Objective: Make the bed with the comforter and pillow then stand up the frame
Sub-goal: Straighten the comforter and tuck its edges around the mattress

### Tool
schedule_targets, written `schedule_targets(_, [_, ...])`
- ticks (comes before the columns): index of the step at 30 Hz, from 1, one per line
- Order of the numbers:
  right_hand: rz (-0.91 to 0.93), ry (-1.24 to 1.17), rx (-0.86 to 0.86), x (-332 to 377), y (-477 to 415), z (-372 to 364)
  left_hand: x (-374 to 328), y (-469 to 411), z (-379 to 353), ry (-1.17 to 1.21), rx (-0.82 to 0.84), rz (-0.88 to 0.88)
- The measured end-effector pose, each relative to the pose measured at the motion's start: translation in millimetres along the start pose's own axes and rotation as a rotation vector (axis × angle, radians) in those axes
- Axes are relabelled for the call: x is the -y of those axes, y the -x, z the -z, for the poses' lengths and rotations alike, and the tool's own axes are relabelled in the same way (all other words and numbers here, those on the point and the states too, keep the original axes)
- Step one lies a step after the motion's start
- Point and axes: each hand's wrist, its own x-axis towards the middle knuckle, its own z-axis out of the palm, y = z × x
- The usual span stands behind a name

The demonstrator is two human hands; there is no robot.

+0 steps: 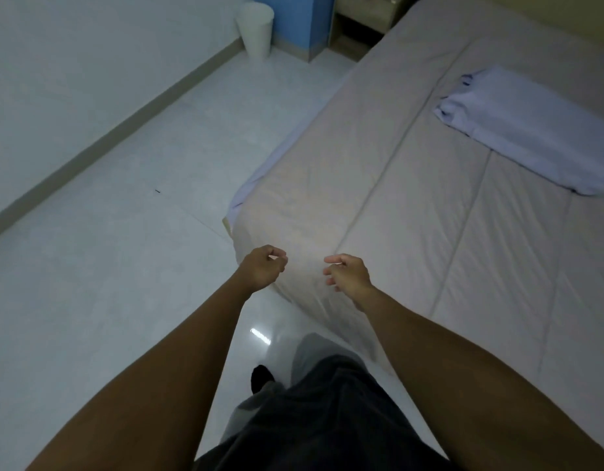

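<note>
Both forearms extended forward, side by side. Left hand (pixel 262 266) and right hand (pixel 348 271): fingers loosely curled, gripping nothing, over the near corner of the comforter (pixel 412 185). One comforter, spread flat on the bed, long axis running away from the hands. One pillow (pixel 528 130), far right of the right hand, lies flat, crosswise to the comforter seams. One white bin (pixel 256 30) far beyond the left hand.

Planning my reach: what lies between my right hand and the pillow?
Only bare, lightly creased comforter lies between the right hand and the pillow, shown in the head view.
</note>
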Motion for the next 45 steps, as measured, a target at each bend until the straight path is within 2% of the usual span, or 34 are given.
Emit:
schedule_targets(8, [-0.068, -0.082, -0.033, 78, -65, -94, -6, -91, 115, -0.039, 0.035, -0.001])
schedule_targets(13, [-0.118, -0.152, -0.065, 123, -126, -140, -27, -165, 160, -0.078, 0.051, -0.01])
schedule_targets(20, [-0.25, -0.308, -0.154, 158, -180, -172, -56, -252, 200, -0.219, 0.161, -0.013])
schedule_targets(29, [-0.414, -0.475, -0.334, 134, -221, -184, -83, -347, 184, -0.363, 0.374, -0.038])
schedule_targets(36, [-0.588, -0.662, -0.492, 112, -250, -222, -66, -420, 162, -0.511, 0.509, -0.066])
schedule_targets(40, [-0.638, -0.656, -0.576, 103, -270, -255, -51, -460, 153, -0.539, 0.568, -0.035])
schedule_targets(45, [-0.643, -0.674, -0.845, 98, -293, -292, -38, -499, 139, -0.55, 0.596, -0.019])
